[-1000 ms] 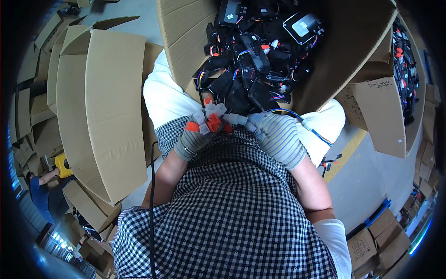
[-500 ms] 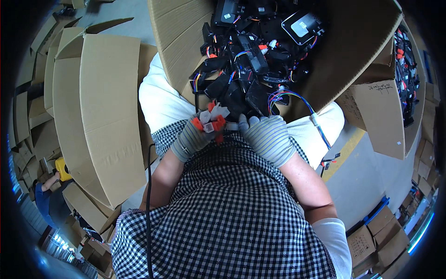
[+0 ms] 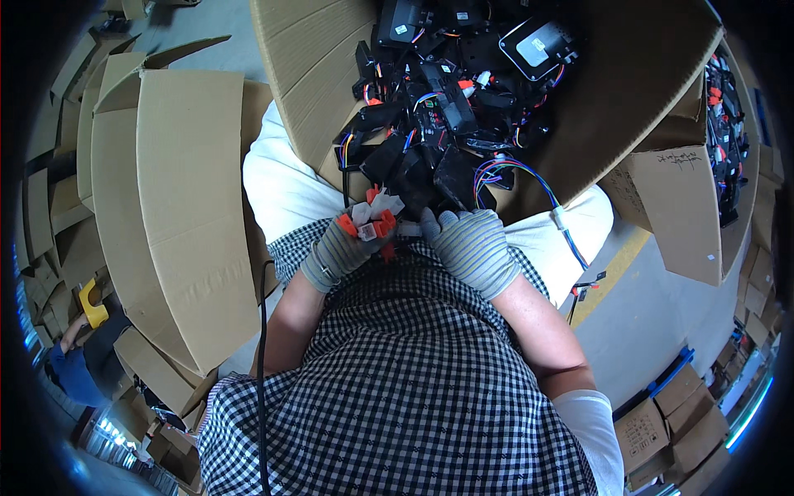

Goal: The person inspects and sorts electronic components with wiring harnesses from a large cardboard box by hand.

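The person sits with a big open cardboard box (image 3: 314, 74) resting against their knees, and both gloved hands meet just below its near edge. The left hand (image 3: 339, 252) is curled shut around a small bunch of orange and white plastic connectors (image 3: 374, 219), which stick up out of the fingers. The right hand (image 3: 471, 248) sits just beside it, knuckles up and fingers bent down toward the same bunch; from here I cannot tell whether it is pinching anything. The connectors lie right at the box's lower rim, above the checked apron (image 3: 397, 388) and touching the heap inside. That heap is a tangle of black electrical parts (image 3: 447, 107) with coloured leads, and one blue and purple wire (image 3: 529, 178) loops out over the white trousers (image 3: 281, 190) on the right. Flattened cardboard sheets (image 3: 182, 207) stand stacked to the left. A second box (image 3: 686, 207) of similar parts stands to the right on the grey floor (image 3: 662, 314)
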The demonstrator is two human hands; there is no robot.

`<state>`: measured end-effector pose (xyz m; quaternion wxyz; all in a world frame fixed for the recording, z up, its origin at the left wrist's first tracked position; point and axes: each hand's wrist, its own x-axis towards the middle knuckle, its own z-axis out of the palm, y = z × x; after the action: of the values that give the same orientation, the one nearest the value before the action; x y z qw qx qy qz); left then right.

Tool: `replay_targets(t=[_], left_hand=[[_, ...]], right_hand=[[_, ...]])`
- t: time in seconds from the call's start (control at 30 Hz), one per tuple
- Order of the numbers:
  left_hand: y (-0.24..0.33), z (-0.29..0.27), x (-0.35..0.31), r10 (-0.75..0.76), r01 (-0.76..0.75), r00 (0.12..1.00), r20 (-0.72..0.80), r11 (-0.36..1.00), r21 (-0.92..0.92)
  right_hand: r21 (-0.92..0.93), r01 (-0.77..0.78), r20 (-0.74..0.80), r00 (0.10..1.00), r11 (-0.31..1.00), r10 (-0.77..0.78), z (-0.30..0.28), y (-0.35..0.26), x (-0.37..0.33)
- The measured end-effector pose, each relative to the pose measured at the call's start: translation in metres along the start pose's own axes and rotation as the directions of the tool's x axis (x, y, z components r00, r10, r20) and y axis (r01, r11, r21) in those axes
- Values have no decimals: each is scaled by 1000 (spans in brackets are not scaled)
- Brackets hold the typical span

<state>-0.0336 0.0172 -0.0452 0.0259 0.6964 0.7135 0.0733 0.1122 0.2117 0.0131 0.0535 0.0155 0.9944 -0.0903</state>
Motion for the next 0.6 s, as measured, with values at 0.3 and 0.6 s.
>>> replay_targets(t=[0.3,0.6], left_hand=[[4,-3,1,33,-25,989,-145,998,55],[15,-3,4,-185,175,980,76,618,-767]], right_hand=[[34,26,-2,1000,999,-26,-3,7,4],[84,-156,-84,983,984,163,15,94,117]])
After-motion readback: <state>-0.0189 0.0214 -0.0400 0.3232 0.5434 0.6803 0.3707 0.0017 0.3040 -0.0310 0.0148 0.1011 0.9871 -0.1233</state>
